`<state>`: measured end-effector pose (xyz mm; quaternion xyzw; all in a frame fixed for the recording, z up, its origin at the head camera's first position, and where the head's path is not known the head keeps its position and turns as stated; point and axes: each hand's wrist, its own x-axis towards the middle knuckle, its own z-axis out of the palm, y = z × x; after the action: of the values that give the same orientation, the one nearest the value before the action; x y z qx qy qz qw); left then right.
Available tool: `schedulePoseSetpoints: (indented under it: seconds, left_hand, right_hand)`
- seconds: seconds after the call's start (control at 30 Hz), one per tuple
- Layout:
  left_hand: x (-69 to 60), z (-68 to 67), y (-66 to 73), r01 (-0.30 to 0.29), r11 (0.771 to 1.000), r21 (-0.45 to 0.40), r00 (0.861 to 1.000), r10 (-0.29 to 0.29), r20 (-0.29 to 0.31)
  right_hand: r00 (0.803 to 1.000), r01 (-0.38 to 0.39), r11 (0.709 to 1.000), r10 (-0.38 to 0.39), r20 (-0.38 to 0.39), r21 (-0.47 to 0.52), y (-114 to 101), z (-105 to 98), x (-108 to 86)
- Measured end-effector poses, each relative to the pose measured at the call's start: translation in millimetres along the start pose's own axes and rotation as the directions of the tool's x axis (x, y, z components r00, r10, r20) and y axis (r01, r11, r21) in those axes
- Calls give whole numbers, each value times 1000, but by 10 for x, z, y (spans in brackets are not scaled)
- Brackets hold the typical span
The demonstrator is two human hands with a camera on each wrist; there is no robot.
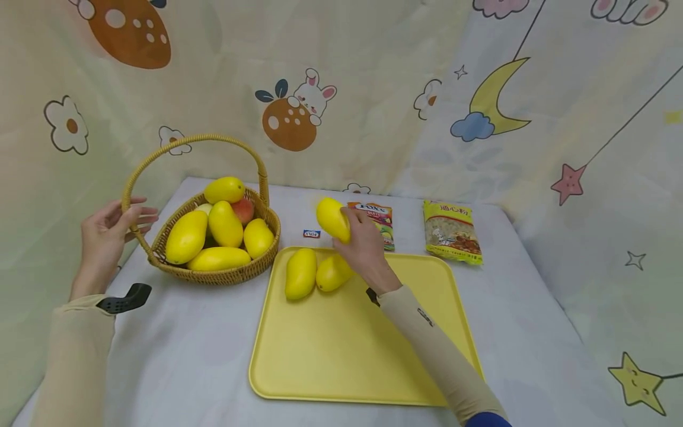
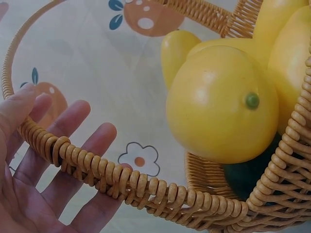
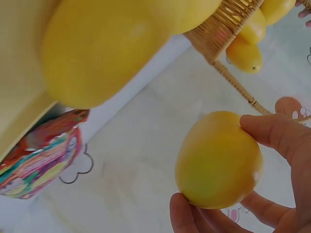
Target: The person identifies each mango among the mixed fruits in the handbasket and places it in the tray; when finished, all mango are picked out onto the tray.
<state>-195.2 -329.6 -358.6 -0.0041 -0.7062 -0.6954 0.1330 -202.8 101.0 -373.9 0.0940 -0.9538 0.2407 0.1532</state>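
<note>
My right hand (image 1: 365,246) pinches a yellow mango (image 1: 332,218) between thumb and fingers, above the far edge of a yellow tray (image 1: 347,344). Two more mangoes, a left one (image 1: 300,274) and a right one (image 1: 332,276), lie on that tray, the right one partly hidden by the hand. At the left stands a wicker basket (image 1: 229,277) holding several mangoes and a reddish peach (image 1: 243,210). My left hand (image 1: 107,234) touches the lower left of its arched handle (image 1: 194,138); in the left wrist view its fingers (image 2: 99,138) extend loosely behind the cane.
Behind the tray lie a colourful sweets bag (image 1: 388,234), partly covered by the right hand, and a small blue wrapped piece (image 1: 312,234). A yellow bag of dried food (image 1: 453,234) lies at the back right. A patterned cloth wall (image 1: 373,118) encloses the white table (image 1: 181,350).
</note>
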Motion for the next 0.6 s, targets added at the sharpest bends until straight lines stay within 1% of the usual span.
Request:
schedulePoseSetpoints:
  seconds: [0.23, 0.33, 0.47, 0.6]
  left_hand:
    - [-1, 4, 9, 4, 1000, -18, 1000, -4, -1]
    - [-8, 12, 8, -5, 999, -32, 1000, 5, 3]
    - [-12, 19, 3, -15, 999, -40, 1000, 15, 5]
    - [-10, 13, 4, -13, 1000, -23, 1000, 13, 1]
  right_hand:
    - [998, -22, 999, 20, -54, -37, 279, -54, -192]
    - [997, -29, 999, 26, -68, -32, 386, -60, -266]
    - [996, -58, 998, 56, -68, -17, 504, -71, -369]
    - [994, -100, 995, 99, -48, -26, 596, -81, -467]
